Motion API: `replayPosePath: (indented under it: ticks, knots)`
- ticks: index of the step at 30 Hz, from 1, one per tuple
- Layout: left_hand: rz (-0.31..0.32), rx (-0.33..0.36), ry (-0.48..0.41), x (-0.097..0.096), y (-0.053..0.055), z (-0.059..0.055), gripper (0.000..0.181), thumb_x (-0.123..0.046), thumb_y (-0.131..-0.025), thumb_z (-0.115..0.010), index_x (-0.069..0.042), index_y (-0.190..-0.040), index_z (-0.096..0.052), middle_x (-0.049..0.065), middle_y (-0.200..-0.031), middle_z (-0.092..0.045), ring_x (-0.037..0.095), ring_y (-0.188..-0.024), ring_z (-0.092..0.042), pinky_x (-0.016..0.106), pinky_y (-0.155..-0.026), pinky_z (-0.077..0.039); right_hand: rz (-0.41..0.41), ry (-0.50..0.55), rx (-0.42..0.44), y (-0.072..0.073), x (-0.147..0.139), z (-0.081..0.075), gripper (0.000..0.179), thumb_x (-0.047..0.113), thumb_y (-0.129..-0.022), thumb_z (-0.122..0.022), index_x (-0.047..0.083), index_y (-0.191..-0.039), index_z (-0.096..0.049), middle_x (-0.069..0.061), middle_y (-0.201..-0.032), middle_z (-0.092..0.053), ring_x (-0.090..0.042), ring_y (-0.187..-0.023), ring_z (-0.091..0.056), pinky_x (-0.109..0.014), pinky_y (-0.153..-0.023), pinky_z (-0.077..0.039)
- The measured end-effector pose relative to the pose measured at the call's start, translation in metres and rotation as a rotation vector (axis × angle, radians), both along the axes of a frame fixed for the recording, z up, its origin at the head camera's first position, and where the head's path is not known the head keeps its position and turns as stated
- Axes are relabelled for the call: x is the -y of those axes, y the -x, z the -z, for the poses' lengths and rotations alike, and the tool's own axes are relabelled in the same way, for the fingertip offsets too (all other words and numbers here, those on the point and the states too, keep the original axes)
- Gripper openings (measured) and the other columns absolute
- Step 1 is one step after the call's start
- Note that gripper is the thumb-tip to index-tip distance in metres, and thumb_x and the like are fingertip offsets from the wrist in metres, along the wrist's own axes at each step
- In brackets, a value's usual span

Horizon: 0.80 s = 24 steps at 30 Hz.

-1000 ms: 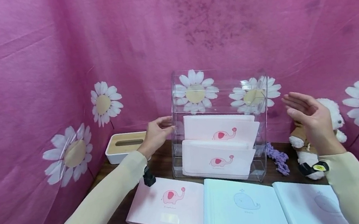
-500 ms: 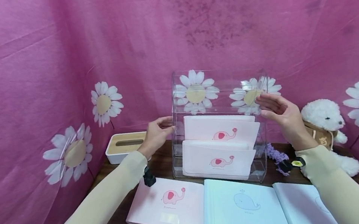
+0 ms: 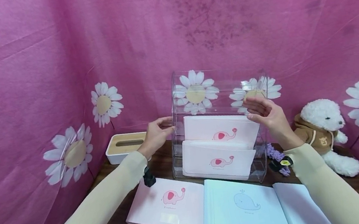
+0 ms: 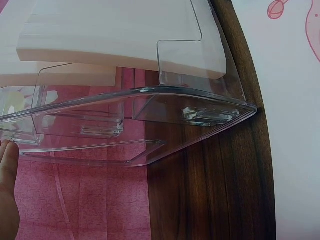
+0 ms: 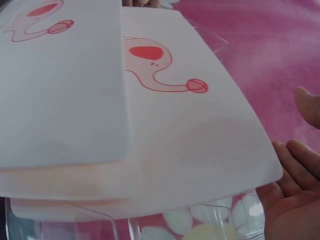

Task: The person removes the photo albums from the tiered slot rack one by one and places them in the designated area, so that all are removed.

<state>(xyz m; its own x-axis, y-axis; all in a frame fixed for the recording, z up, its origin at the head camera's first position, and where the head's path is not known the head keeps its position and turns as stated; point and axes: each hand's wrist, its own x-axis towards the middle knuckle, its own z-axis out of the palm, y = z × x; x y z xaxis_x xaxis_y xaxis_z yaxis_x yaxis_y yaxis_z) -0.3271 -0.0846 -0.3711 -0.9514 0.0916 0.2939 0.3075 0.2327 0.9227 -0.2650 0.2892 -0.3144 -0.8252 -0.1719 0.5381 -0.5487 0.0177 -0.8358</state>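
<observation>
A clear acrylic stepped rack (image 3: pixel 219 77) holds pink picture books in its lower tiers: a front book (image 3: pixel 203 160) and a back book (image 3: pixel 198 126), both with a red elephant. My left hand (image 3: pixel 156 133) rests its fingertips against the rack's left side; in the left wrist view, part of that hand (image 4: pixel 7 190) shows at the left edge. My right hand (image 3: pixel 270 120) is at the upper right corner of the back book. In the right wrist view, its straight fingers (image 5: pixel 304 167) lie beside that corner, the thumb apart from the cover.
Before the rack lie a pink elephant book (image 3: pixel 190 216), a blue whale book (image 3: pixel 226 211) and another pale book (image 3: pixel 300 202), partly under the right sleeve. A tissue box (image 3: pixel 115 158) stands left. A purple woven thing (image 3: pixel 273 152) and white plush dog (image 3: pixel 320 112) are at right.
My right hand has moved left, from beside the plush dog to the back book's upper right corner. My left hand stays at the rack's side. The plush dog is now more exposed.
</observation>
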Motion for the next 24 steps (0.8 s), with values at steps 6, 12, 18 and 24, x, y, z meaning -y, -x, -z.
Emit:
replayPosePath:
  ticks: [6, 12, 18, 24]
  knots:
    - [0.000, 0.006, 0.011, 0.000, 0.000, 0.000, 0.041, -0.007, -0.087, -0.076, -0.005, -0.128, -0.068, 0.016, -0.118, -0.073, 0.028, -0.109, -0.069, 0.031, -0.092, -0.057, -0.017, -0.004, 0.017, 0.001, 0.003, 0.004, 0.056, -0.008, -0.092, -0.065, -0.010, -0.144, -0.045, 0.008, -0.130, -0.069, -0.006, -0.122, -0.065, -0.016, -0.099, -0.052]
    - [0.005, -0.009, 0.007, 0.000, -0.001, -0.001, 0.041, -0.006, -0.088, -0.076, -0.004, -0.128, -0.068, 0.018, -0.119, -0.072, 0.030, -0.110, -0.068, 0.032, -0.091, -0.058, 0.004, -0.032, 0.033, 0.003, 0.004, 0.006, 0.056, -0.006, -0.093, -0.066, -0.008, -0.145, -0.046, 0.010, -0.130, -0.068, -0.005, -0.124, -0.064, -0.013, -0.096, -0.052]
    - [0.005, 0.002, 0.010, 0.000, -0.001, 0.000, 0.042, -0.007, -0.088, -0.076, -0.004, -0.129, -0.067, 0.017, -0.119, -0.072, 0.028, -0.110, -0.068, 0.029, -0.090, -0.058, 0.091, -0.140, 0.091, 0.002, 0.008, 0.009, 0.055, 0.002, -0.094, -0.069, 0.005, -0.146, -0.051, 0.013, -0.131, -0.067, -0.002, -0.124, -0.062, -0.010, -0.093, -0.052]
    - [0.000, 0.006, 0.005, 0.000, 0.000, 0.000, 0.041, -0.007, -0.087, -0.076, -0.005, -0.128, -0.068, 0.016, -0.117, -0.073, 0.027, -0.109, -0.068, 0.027, -0.088, -0.058, 0.160, -0.250, 0.140, 0.003, 0.012, 0.013, 0.056, 0.011, -0.094, -0.072, 0.005, -0.146, -0.051, -0.006, -0.141, -0.063, -0.004, -0.124, -0.060, -0.012, -0.088, -0.053]
